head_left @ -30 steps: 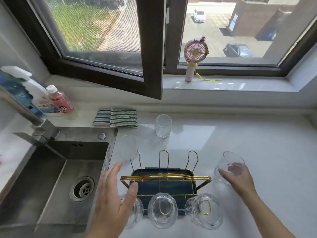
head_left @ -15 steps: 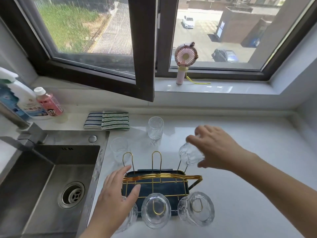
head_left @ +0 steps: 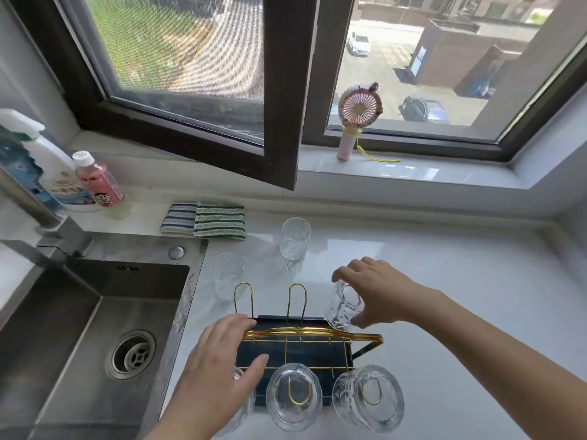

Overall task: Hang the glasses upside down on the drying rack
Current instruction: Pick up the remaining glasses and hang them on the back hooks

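Note:
A gold wire drying rack (head_left: 313,332) with a dark tray stands on the white counter. Three clear glasses hang upside down on its near row; the middle one (head_left: 293,396) and the right one (head_left: 368,396) show fully, and the left one is partly hidden under my left hand (head_left: 219,373), which rests flat on the rack's left side. My right hand (head_left: 376,293) holds an inverted glass (head_left: 343,304) over the far right hook. The two other far hooks (head_left: 297,300) stand bare. Two upright glasses wait behind the rack, one near the sink (head_left: 227,274) and one further back (head_left: 295,238).
A steel sink (head_left: 95,328) lies to the left with a tap and two bottles (head_left: 79,182) behind it. Folded striped cloths (head_left: 206,220) lie by the wall. A pink hand fan (head_left: 355,122) stands on the windowsill, and an open window frame (head_left: 279,90) juts over the counter.
My right hand carried the glass from the counter at the right, turned it upside down and lowered it onto the far right hook. My left hand stayed on the rack's left side.

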Demonstrator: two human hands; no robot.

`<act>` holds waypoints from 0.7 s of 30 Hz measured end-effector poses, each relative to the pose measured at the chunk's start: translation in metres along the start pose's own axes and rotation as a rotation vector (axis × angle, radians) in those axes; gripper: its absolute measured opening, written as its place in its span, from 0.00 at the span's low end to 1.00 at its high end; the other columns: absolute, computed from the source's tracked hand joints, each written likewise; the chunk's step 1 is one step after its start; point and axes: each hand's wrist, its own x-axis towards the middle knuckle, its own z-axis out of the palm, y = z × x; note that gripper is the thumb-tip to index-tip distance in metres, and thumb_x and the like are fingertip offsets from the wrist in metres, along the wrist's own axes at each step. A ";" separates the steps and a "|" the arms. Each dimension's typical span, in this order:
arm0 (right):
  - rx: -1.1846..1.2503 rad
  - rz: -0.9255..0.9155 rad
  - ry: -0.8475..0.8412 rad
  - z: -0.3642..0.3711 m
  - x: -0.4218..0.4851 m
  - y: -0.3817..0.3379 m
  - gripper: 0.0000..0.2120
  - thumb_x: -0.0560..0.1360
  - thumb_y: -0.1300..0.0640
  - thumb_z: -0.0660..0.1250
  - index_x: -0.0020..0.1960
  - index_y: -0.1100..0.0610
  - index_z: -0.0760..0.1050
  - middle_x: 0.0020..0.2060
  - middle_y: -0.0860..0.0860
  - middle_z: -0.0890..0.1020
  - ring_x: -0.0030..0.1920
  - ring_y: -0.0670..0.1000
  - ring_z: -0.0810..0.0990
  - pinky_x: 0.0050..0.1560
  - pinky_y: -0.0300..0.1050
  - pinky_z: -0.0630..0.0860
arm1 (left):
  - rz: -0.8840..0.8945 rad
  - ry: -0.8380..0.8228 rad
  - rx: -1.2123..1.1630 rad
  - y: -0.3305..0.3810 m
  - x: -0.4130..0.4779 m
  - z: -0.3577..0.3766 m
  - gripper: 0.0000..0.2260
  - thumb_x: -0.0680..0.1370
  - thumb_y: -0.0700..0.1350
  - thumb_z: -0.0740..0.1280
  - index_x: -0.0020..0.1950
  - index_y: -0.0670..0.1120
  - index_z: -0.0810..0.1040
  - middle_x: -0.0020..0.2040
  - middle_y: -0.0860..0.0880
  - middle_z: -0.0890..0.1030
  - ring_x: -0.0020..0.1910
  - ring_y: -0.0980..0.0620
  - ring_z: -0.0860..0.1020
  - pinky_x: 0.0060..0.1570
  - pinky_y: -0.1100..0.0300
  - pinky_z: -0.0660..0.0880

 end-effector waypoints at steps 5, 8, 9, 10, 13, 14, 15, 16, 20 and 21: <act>0.067 -0.014 -0.062 0.001 0.006 0.005 0.40 0.61 0.38 0.74 0.66 0.45 0.61 0.61 0.49 0.73 0.58 0.52 0.69 0.57 0.47 0.68 | -0.008 -0.005 0.005 0.000 0.000 0.000 0.22 0.73 0.58 0.64 0.66 0.59 0.63 0.63 0.66 0.61 0.62 0.66 0.57 0.63 0.60 0.60; 0.425 0.048 -0.164 -0.015 0.018 0.017 0.44 0.54 0.28 0.71 0.65 0.43 0.64 0.60 0.47 0.73 0.59 0.50 0.70 0.57 0.46 0.70 | -0.022 -0.021 -0.001 0.001 0.002 -0.001 0.22 0.73 0.58 0.64 0.66 0.59 0.63 0.63 0.66 0.60 0.62 0.66 0.58 0.65 0.60 0.60; 0.552 0.077 -0.126 -0.020 0.026 0.022 0.44 0.53 0.26 0.69 0.64 0.44 0.66 0.58 0.47 0.74 0.59 0.50 0.72 0.55 0.44 0.71 | -0.030 -0.028 -0.006 0.002 0.002 -0.002 0.22 0.74 0.58 0.64 0.66 0.60 0.63 0.62 0.66 0.60 0.62 0.66 0.58 0.65 0.60 0.60; 0.636 0.115 -0.064 -0.021 0.038 0.029 0.44 0.53 0.26 0.68 0.63 0.45 0.68 0.57 0.48 0.76 0.57 0.50 0.74 0.52 0.42 0.72 | -0.036 -0.034 -0.018 0.003 0.002 -0.003 0.21 0.74 0.57 0.64 0.65 0.60 0.62 0.62 0.66 0.60 0.61 0.66 0.58 0.66 0.60 0.60; 0.667 0.233 0.046 -0.010 0.084 0.036 0.44 0.58 0.33 0.73 0.67 0.50 0.64 0.59 0.55 0.77 0.55 0.53 0.77 0.51 0.46 0.73 | -0.065 -0.015 -0.092 0.006 0.004 -0.007 0.20 0.74 0.56 0.64 0.62 0.65 0.59 0.60 0.71 0.58 0.59 0.70 0.60 0.63 0.65 0.59; 0.628 0.250 0.057 -0.003 0.101 0.035 0.46 0.59 0.36 0.75 0.70 0.52 0.61 0.62 0.57 0.75 0.57 0.55 0.76 0.54 0.48 0.73 | -0.087 0.000 -0.112 0.006 0.004 -0.008 0.20 0.74 0.56 0.65 0.60 0.66 0.58 0.58 0.73 0.57 0.58 0.71 0.60 0.61 0.67 0.58; 0.579 0.259 0.062 0.003 0.118 0.032 0.48 0.60 0.37 0.76 0.71 0.52 0.58 0.64 0.58 0.72 0.59 0.57 0.75 0.56 0.50 0.73 | -0.112 0.017 -0.124 0.006 0.005 -0.010 0.20 0.74 0.55 0.65 0.59 0.67 0.58 0.58 0.74 0.57 0.58 0.71 0.60 0.60 0.68 0.57; 0.534 0.268 0.064 0.009 0.133 0.030 0.51 0.59 0.38 0.76 0.73 0.51 0.54 0.65 0.59 0.70 0.60 0.59 0.74 0.55 0.51 0.73 | -0.136 0.032 -0.128 0.004 0.004 -0.011 0.20 0.74 0.55 0.66 0.58 0.67 0.58 0.58 0.74 0.57 0.59 0.71 0.60 0.59 0.69 0.57; 0.435 0.316 0.078 0.020 0.186 0.019 0.53 0.56 0.37 0.75 0.72 0.44 0.49 0.64 0.58 0.68 0.50 0.59 0.78 0.47 0.50 0.76 | -0.237 0.136 -0.172 -0.007 -0.001 -0.014 0.19 0.71 0.52 0.71 0.56 0.65 0.66 0.58 0.71 0.65 0.58 0.71 0.64 0.55 0.69 0.60; 0.409 0.318 0.070 0.022 0.196 0.016 0.52 0.56 0.36 0.74 0.72 0.44 0.50 0.63 0.58 0.69 0.51 0.60 0.78 0.46 0.49 0.75 | -0.262 0.171 -0.195 -0.010 -0.005 -0.014 0.18 0.70 0.53 0.71 0.55 0.64 0.69 0.57 0.71 0.69 0.58 0.71 0.65 0.55 0.71 0.61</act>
